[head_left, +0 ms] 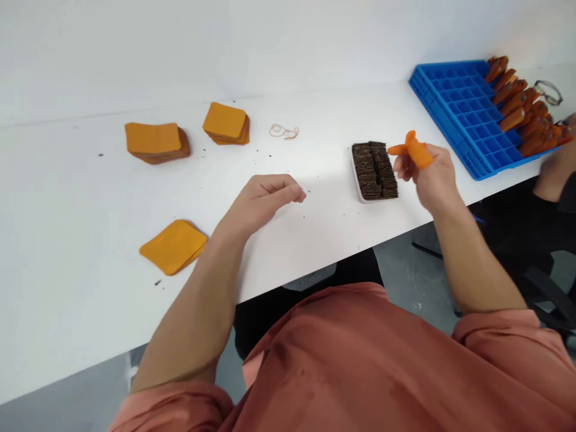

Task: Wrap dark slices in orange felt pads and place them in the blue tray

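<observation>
My left hand (275, 198) rests above the white table with its fingers curled and pressed together; whether it pinches anything small is hidden. My right hand (429, 174) is raised just right of a white tray of dark brown strips (374, 171). It is closed on an orange wrapped piece (418, 151), whose pointed end sticks out to the left over the strips. Left of my left hand lie yellow-orange sheets (173, 246). Two thicker stacks, one at the left (153, 139) and one nearer the middle (226, 122), sit farther back.
A blue divided crate (468, 120) at the back right holds several orange pieces (526, 111) along its right side. Thin rubber bands (284, 131) lie mid-table. Glasses (549, 92) and part of another person's arm (557, 171) show at the far right. Dark crumbs dot the table (90, 240).
</observation>
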Demonstrator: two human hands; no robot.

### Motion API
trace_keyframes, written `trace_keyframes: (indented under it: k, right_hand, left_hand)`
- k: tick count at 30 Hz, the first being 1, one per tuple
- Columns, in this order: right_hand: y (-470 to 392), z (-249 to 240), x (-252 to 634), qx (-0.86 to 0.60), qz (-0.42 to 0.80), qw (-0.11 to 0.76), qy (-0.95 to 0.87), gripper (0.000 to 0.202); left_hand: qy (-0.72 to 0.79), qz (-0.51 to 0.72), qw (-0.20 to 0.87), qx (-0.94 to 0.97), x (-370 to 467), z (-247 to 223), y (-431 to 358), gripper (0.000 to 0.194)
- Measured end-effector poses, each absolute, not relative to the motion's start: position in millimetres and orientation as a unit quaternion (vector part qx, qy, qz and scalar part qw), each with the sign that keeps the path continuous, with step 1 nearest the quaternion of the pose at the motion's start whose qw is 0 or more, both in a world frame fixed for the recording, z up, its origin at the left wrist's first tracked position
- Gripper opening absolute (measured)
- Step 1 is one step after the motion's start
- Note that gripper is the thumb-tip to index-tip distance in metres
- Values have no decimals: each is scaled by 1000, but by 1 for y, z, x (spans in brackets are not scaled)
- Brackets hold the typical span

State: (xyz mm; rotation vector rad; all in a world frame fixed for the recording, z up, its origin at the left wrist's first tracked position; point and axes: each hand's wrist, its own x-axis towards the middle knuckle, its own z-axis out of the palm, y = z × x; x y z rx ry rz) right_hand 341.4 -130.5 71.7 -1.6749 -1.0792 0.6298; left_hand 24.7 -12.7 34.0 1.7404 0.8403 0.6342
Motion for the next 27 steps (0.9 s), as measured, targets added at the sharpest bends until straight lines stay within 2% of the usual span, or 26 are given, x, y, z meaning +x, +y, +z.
trace_keyframes:
  k: [3, 5, 11, 15, 19, 23, 27]
  right_hand:
    - [-141, 69, 295, -643, 329, 552, -417, 77]
    - [-148, 66, 265, -598, 373, 577, -412, 75]
    - [-160, 46, 204, -488, 474, 620, -392, 56]
    - [-167, 41, 181, -483, 485, 626, -374, 61]
    - [-168, 42, 168, -508, 476, 617, -367, 64]
    - [-165, 43, 157, -506, 526, 601, -326, 57]
    - [-167, 39, 140, -505, 548, 603, -285, 50]
  left_hand:
    - [324, 314, 485, 749, 33, 46, -28, 24]
    - [292, 353, 473, 752, 40, 56, -47, 27]
    - [223, 420, 598, 645, 57, 54, -109, 49]
    - [205, 432, 660, 579, 62, 34, -132, 51]
    - [211, 469, 674, 530, 63, 21, -144, 55]
    - [243, 529, 610, 537, 54, 15, -152, 46]
    - [258, 600, 439, 617, 35, 14, -155, 14]
